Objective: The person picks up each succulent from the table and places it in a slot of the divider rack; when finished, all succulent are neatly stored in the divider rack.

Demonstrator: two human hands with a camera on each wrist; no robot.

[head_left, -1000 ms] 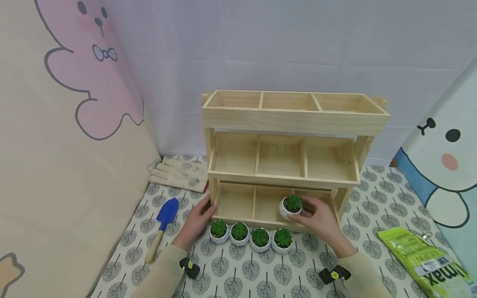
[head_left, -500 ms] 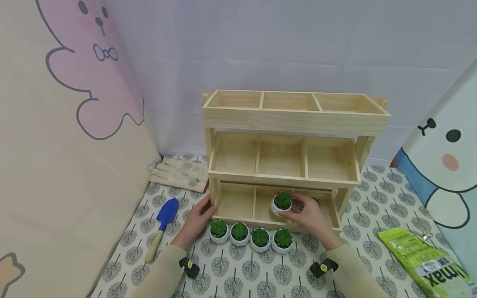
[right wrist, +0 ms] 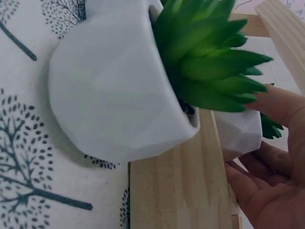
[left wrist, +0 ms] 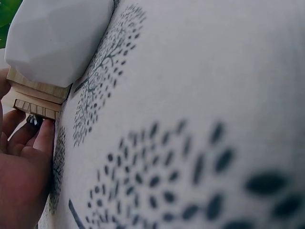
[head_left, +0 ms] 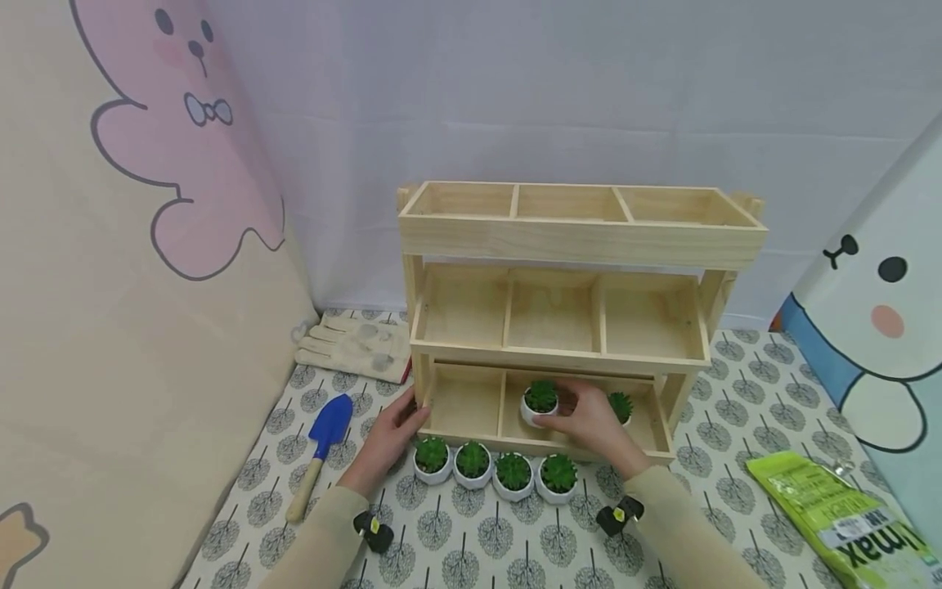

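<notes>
Head view: four potted succulents [head_left: 513,474] stand before the rack [head_left: 581,243]

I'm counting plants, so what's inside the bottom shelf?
One plant at the right; the right hand holds another plant at the middle. That hand hides part of the bottom shelf.

Potted succulents [head_left: 542,397]: six. Hands [head_left: 594,421]: two. Wooden shelf [head_left: 581,241]: one. Trowel [head_left: 315,468]: one. Bag [head_left: 839,519]: one. Gloves [head_left: 353,348]: probably two.

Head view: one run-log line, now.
right hand: holds potted succulent at bottom middle compartment | left hand: grips shelf, lower left | in front: four potted succulents, row
</notes>
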